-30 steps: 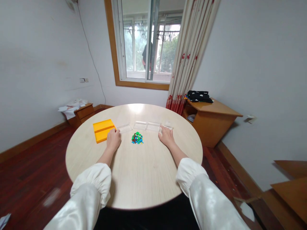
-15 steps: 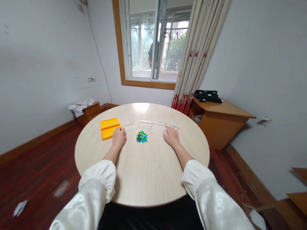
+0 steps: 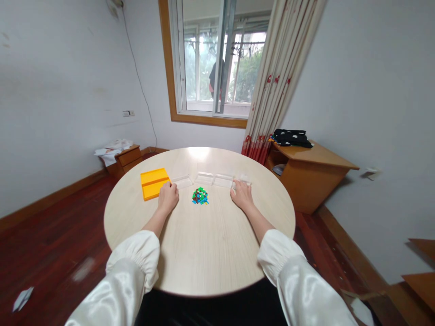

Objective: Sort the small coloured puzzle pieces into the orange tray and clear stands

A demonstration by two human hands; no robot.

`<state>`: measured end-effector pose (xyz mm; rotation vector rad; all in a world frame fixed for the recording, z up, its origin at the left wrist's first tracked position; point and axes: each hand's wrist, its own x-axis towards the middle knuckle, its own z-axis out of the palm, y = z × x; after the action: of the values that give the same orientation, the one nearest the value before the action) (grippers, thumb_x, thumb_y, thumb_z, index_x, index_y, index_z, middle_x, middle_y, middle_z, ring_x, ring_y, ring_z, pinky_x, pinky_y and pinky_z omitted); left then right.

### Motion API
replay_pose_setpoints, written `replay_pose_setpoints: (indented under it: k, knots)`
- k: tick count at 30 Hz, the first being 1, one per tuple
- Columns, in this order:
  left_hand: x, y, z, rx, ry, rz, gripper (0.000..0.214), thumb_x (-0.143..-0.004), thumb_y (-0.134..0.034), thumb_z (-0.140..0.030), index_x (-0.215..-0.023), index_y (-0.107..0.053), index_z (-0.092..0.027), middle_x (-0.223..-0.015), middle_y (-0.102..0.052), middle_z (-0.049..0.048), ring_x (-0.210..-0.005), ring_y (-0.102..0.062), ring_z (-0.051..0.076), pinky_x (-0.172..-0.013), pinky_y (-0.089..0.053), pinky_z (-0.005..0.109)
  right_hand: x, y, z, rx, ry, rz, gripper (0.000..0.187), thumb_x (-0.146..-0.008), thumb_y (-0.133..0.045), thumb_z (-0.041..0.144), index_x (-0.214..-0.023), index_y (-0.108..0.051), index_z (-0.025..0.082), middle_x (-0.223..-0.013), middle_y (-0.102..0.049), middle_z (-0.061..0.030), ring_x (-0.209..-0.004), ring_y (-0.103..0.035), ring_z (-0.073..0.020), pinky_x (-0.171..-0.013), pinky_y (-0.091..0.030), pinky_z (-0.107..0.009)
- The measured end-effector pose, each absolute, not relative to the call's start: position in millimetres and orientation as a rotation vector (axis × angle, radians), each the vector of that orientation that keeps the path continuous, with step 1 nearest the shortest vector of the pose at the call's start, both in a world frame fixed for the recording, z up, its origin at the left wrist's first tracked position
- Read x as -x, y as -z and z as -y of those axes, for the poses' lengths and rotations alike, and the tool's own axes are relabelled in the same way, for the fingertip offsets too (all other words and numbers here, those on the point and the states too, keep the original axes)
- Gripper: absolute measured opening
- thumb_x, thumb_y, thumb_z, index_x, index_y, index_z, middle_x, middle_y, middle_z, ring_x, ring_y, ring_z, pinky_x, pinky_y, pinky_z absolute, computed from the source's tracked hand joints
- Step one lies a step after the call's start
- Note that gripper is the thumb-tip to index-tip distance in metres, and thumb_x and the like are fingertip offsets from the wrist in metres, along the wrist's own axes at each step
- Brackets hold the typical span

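Centre-left: our left hand [image 3: 168, 196] by the yellow tray [image 3: 153, 184]. Centre-right: our right hand [image 3: 242, 194] beside a clear tray [image 3: 223, 181]. Whether either grips, we cannot tell.

A long curtain [image 3: 283, 63] with red marks hangs beside the window [image 3: 200, 72]. On the wooden cabinet [image 3: 302, 181] lies a black cloth [image 3: 292, 138], and papers [image 3: 108, 154] lie upon the small drawers [image 3: 130, 156].

Open lane: near half of tbl. [image 3: 210, 253], btwn. L hand [image 3: 169, 195] and R hand [image 3: 242, 194], fwd. to multicolor pile [image 3: 200, 196]. Obstrs.: pile at ctr.; 4 clear trays [image 3: 223, 180] in row behind; yellow tray [image 3: 155, 183] beside L hand. Addl. room: strip beyond trays.
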<state>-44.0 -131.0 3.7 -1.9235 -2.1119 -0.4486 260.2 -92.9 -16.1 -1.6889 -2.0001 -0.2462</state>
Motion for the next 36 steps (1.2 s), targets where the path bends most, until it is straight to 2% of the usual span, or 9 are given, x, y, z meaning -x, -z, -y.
replay_pose_setpoints:
  k: [6, 12, 16, 22, 27, 36]
  knots:
    - [41.7, -4.0, 130.6, 1.980, 0.513, 2.054, 0.031, -0.090, -0.036, -0.023, -0.099, -0.064, -0.015, -0.101, -0.057, 0.0137, -0.098, -0.053, 0.025, -0.083, -0.040, 0.034, -251.3, 5.2, 106.7, 1.532, 0.332, 1.999, 0.037, -0.087, -0.042, 0.021, -0.121, -0.053, 0.013, -0.112, -0.060, -0.0136, -0.109, -0.048, -0.0261, -0.096, -0.027, -0.038]
    - [43.9, 3.0, 124.0, 1.978, 0.563, 2.072, 0.031, -0.089, -0.038, -0.023, -0.097, -0.067, -0.015, -0.105, -0.055, 0.0142, -0.098, -0.052, 0.026, -0.084, -0.041, 0.036, -215.7, 4.2, 121.6, 1.208, 0.203, 2.277, 0.027, -0.089, -0.042, 0.018, -0.109, -0.060, 0.015, -0.099, -0.063, -0.0109, -0.096, -0.052, -0.0229, -0.087, -0.034, -0.034]
    - [48.0, 9.2, 119.4, 1.993, 0.653, 2.087, 0.031, -0.089, -0.038, -0.021, -0.096, -0.068, -0.016, -0.104, -0.054, 0.0129, -0.098, -0.052, 0.025, -0.085, -0.042, 0.035, -192.4, 9.3, 120.0, 0.992, 0.109, 2.378, 0.025, -0.084, -0.047, 0.010, -0.103, -0.061, 0.017, -0.096, -0.063, -0.0097, -0.091, -0.052, -0.0221, -0.080, -0.037, -0.033]
    - [52.5, 14.1, 115.9, 1.995, 0.798, 2.140, 0.029, -0.087, -0.041, -0.019, -0.096, -0.068, -0.014, -0.100, -0.053, 0.0121, -0.097, -0.052, 0.024, -0.086, -0.044, 0.034, -184.6, 12.3, 119.6, 0.873, -0.017, 2.295, 0.026, -0.071, -0.044, 0.001, -0.082, -0.059, 0.018, -0.087, -0.061, -0.0078, -0.085, -0.051, -0.0206, -0.077, -0.040, -0.031]
    - [52.9, 14.0, 115.6, 2.000, 0.865, 2.131, 0.026, -0.085, -0.045, -0.023, -0.092, -0.068, -0.014, -0.098, -0.052, 0.0120, -0.097, -0.053, 0.024, -0.087, -0.045, 0.034, -189.0, 10.6, 121.9, 0.829, -0.161, 2.263, 0.027, -0.065, -0.045, 0.003, -0.083, -0.059, 0.018, -0.084, -0.060, -0.0061, -0.083, -0.053, -0.0199, -0.076, -0.041, -0.031]
    - [51.4, 14.4, 115.4, 1.977, 0.887, 2.148, 0.025, -0.084, -0.045, -0.024, -0.089, -0.069, -0.015, -0.096, -0.052, 0.0113, -0.094, -0.052, 0.024, -0.086, -0.045, 0.035, -187.8, 8.0, 124.1, 0.842, -0.209, 2.293, 0.019, -0.070, -0.051, 0.008, -0.082, -0.061, 0.019, -0.084, -0.062, -0.0055, -0.082, -0.055, -0.0188, -0.076, -0.041, -0.031]
